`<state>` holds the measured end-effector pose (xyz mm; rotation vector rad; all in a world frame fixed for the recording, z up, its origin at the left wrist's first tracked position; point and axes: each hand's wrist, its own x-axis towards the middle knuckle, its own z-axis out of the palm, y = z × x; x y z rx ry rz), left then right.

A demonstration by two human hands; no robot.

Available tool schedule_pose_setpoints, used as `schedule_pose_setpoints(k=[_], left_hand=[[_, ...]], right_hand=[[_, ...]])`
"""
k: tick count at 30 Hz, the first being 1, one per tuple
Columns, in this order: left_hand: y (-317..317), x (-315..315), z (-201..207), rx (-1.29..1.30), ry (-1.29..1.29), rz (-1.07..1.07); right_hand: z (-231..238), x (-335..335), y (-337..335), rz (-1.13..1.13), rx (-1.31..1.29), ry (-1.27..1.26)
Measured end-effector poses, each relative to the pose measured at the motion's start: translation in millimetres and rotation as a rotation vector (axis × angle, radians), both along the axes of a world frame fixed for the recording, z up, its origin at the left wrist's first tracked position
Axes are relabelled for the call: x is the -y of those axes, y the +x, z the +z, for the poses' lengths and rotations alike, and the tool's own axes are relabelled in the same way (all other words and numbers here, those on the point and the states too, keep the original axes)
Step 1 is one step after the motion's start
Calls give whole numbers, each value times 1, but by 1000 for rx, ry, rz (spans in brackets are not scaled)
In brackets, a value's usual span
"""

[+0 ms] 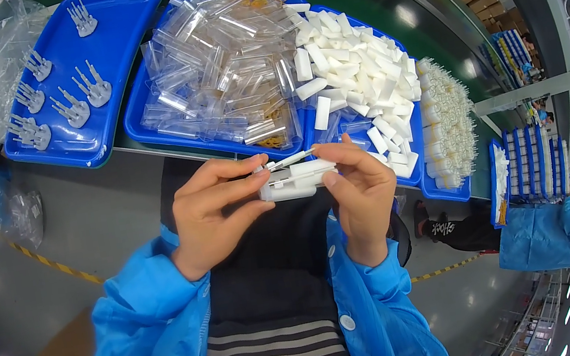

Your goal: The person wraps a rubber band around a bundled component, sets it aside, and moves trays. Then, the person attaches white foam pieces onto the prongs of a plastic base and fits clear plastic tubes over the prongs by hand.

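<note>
Left hand (218, 202), right hand (364, 191) grip white pieces (310, 167) near tray edge (209, 146).

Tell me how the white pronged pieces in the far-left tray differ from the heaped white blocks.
The white pronged pieces have thin prongs rising from rounded bases, while the white blocks are plain and chunky. The pronged pieces stand upright, whereas the blocks lie at many angles. The pronged pieces are few and spread out; the blocks are many and piled together. Both are white and sit in blue trays.
</note>
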<state>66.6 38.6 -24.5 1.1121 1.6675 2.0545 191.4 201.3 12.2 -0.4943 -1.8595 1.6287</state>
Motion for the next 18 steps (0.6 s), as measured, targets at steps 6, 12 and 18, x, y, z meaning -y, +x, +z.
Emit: schedule_pose_setpoints(k=[6, 12, 18], left_hand=[[2, -1, -1, -61, 2, 2], [5, -5, 1, -112, -3, 44], [5, -1, -3, -163, -45, 25]], right_hand=[[-4, 10, -2, 68, -26, -48], [-11, 14, 0, -30, -13, 184], [-4, -23, 10, -116, 0, 327]])
